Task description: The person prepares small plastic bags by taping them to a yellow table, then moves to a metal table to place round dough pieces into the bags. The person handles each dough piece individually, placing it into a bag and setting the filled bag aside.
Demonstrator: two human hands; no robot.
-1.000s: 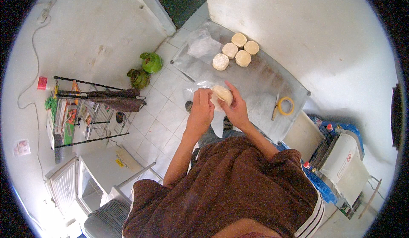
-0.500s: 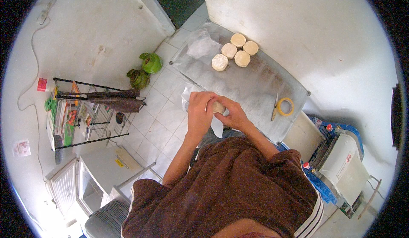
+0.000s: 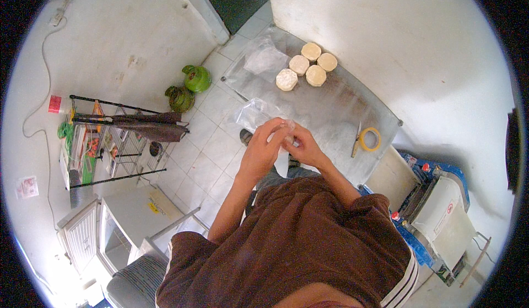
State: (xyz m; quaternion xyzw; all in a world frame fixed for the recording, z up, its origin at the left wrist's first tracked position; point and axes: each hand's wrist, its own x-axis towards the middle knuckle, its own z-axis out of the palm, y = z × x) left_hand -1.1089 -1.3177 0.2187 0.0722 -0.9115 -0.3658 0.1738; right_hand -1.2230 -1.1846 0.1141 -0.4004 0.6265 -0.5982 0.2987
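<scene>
My left hand (image 3: 260, 152) and my right hand (image 3: 305, 147) meet in front of my body, just off the near edge of the metal table (image 3: 336, 109). Fingers of both are closed around a clear plastic bag (image 3: 252, 113), whose loose end spreads out past the left fingertips. A pale lump shows a little between the hands; the fingers hide most of it. Further away on the table stand several stacks of pale, round, dough-like discs (image 3: 316, 76), the nearest one (image 3: 286, 80) whiter on top.
Crumpled clear plastic (image 3: 264, 57) lies at the table's far left. Scissors (image 3: 356, 140) and a yellow tape roll (image 3: 370, 139) rest at its right. A white-and-blue machine (image 3: 441, 209) stands at right. Green gas cylinders (image 3: 196, 80) and a wire rack (image 3: 118, 142) are at left.
Both hands have shifted slightly, with the fingers drawn closer together. The pale lump between them is now more covered. The bag's loose end has spread wider over the table edge.
</scene>
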